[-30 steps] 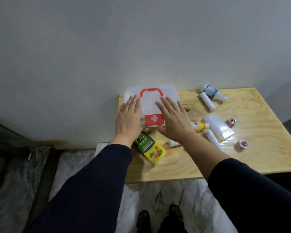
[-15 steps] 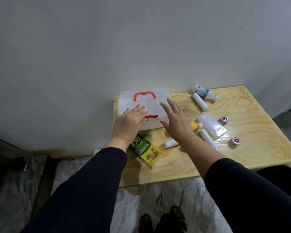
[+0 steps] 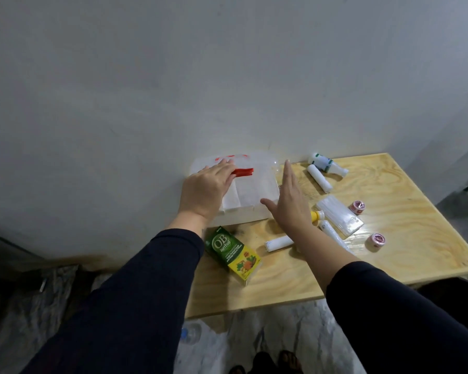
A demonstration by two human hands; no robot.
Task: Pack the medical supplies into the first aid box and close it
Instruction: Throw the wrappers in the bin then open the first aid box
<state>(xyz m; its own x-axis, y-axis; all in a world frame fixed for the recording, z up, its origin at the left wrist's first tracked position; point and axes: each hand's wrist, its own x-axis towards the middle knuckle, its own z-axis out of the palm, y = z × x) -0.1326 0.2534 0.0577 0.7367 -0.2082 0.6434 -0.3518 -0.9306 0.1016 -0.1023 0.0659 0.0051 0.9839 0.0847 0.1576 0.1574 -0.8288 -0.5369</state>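
Observation:
The translucent white first aid box [image 3: 243, 201] stands at the table's back left, against the wall. Its lid [image 3: 260, 164] with the red handle is tilted up, and the white inside shows. My left hand [image 3: 208, 190] grips the lid's front edge at the red latch [image 3: 243, 171]. My right hand [image 3: 289, 203] hovers flat by the box's right side, fingers apart, holding nothing. Supplies lie loose on the table: a green and yellow herbal medicine carton [image 3: 231, 252], a white bandage roll [image 3: 278, 242], a yellow-capped bottle [image 3: 316, 216] and a clear packet [image 3: 338, 218].
On the wooden table [image 3: 416, 238] also lie two pink tape rolls [image 3: 358, 207] [image 3: 376, 241], another white roll [image 3: 319, 181], a white bottle with green bands [image 3: 324, 163] and a wrapped roll [image 3: 333, 236]. A grey wall runs behind. Marble floor and my feet show below.
The lid was shut under both hands; my left hand went to the red latch and has lifted the lid. My right hand came off the lid and moved to the box's right side.

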